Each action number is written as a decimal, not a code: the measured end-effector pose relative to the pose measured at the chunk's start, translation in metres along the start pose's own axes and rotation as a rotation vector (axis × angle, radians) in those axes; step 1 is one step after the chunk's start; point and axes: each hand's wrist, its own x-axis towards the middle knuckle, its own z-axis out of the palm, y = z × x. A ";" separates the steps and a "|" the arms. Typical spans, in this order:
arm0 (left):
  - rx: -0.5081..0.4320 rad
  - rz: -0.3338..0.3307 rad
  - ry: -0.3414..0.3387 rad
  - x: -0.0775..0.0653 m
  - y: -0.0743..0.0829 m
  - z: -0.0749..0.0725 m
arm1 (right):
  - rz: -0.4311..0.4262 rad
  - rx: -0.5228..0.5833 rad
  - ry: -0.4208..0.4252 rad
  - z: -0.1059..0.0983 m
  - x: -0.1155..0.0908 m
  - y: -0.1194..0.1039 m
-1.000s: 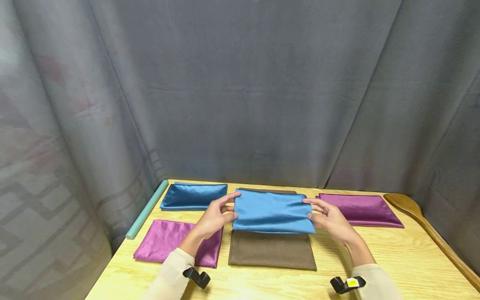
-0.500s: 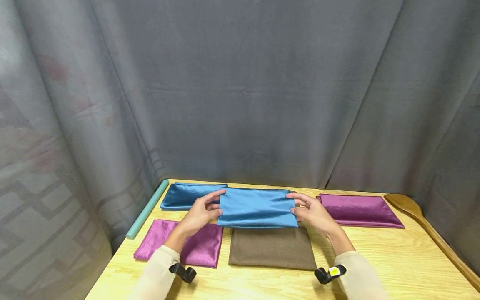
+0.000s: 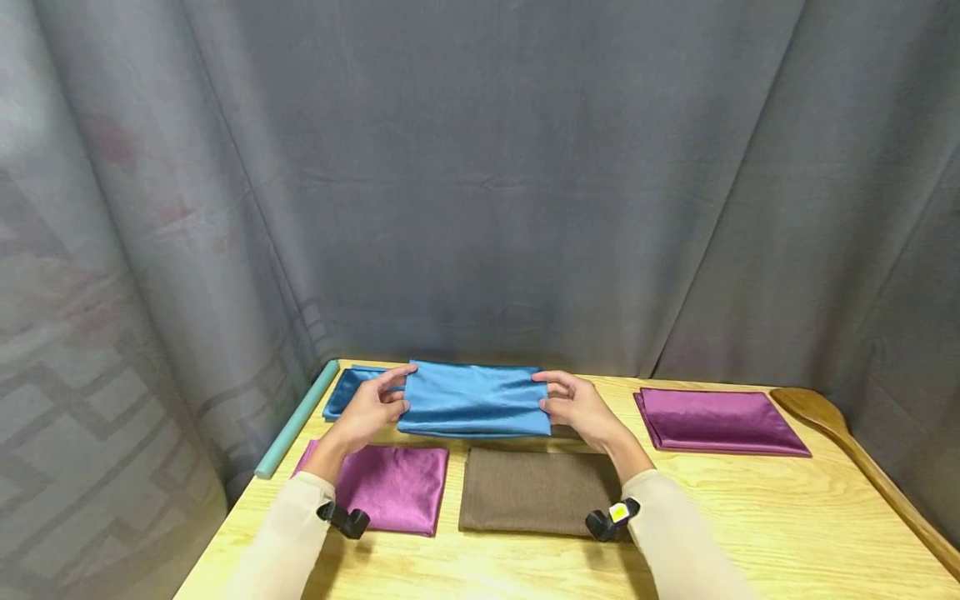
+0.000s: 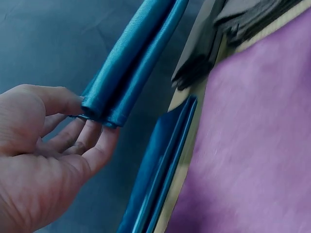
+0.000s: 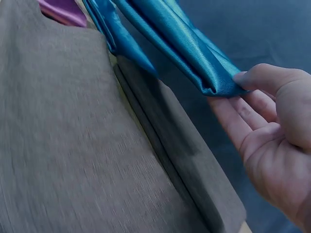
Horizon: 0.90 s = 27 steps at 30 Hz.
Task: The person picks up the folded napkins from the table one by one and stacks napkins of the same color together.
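Folded lt-blue cloth (image 3: 476,402) held aloft over the rear of the table (image 3: 750,517). Your L hand (image 3: 369,415) pinches its L end, thumb vs. fingers; your R hand (image 3: 581,408) pinches its R end likewise. Cf. 1 s ago: you have carried it leftward & a bit farther back, so it now overlaps, in head view, the R part of the dk-blue cloth (image 3: 343,393) on the table. The front brown cloth (image 3: 536,492), then part-covered by the held one, now shows its rear edge, though your R wrist masks its R end. Rear brown cloth (image 5: 187,141) lies just behind it (R-wrist view). Your L forearm now hides the L side of the front purple cloth (image 3: 397,492). Unchanged: R purple cloth (image 3: 716,421), w/ wooden spoon (image 3: 832,425) beside it, & green rod (image 3: 298,421) along the table's L edge.
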 end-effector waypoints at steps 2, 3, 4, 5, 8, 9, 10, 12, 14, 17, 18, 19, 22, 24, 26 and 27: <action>0.024 -0.010 0.018 0.001 -0.002 -0.008 | 0.006 0.007 -0.004 0.008 0.007 -0.001; 0.043 -0.018 0.031 0.000 -0.003 -0.011 | 0.008 0.005 -0.006 0.012 0.010 -0.001; 0.056 -0.026 0.044 0.000 -0.004 -0.015 | 0.012 0.002 -0.006 0.015 0.012 -0.002; 0.070 -0.029 0.053 0.000 -0.005 -0.018 | 0.012 -0.004 -0.012 0.019 0.015 -0.003; 0.095 -0.037 0.080 -0.001 -0.005 -0.027 | 0.021 -0.007 -0.015 0.028 0.022 -0.006; 0.093 -0.034 0.083 -0.001 -0.005 -0.029 | 0.023 -0.004 -0.016 0.030 0.024 -0.007; 0.088 -0.032 0.085 0.000 -0.006 -0.032 | 0.025 -0.001 -0.020 0.032 0.026 -0.007; 0.089 -0.033 0.092 0.002 -0.006 -0.037 | 0.031 0.013 -0.026 0.037 0.029 -0.008; 0.093 -0.038 0.094 0.003 -0.007 -0.041 | 0.034 0.024 -0.031 0.040 0.032 -0.007; 0.117 -0.049 0.092 0.005 -0.008 -0.047 | 0.037 0.028 -0.033 0.044 0.038 -0.005; 0.122 -0.052 0.093 0.006 -0.008 -0.049 | 0.039 0.025 -0.031 0.046 0.039 -0.004; 0.122 -0.054 0.092 0.006 -0.008 -0.050 | 0.040 0.025 -0.027 0.048 0.041 -0.003; 0.123 -0.055 0.095 0.008 -0.007 -0.054 | 0.044 0.020 -0.004 0.055 0.046 0.000; 0.121 -0.053 0.095 0.009 -0.006 -0.056 | 0.045 0.021 0.017 0.060 0.049 0.002; 0.125 -0.055 0.096 0.010 -0.006 -0.059 | 0.042 0.023 0.029 0.065 0.052 0.004; 0.126 -0.058 0.100 0.010 -0.006 -0.061 | 0.040 0.025 0.034 0.068 0.054 0.004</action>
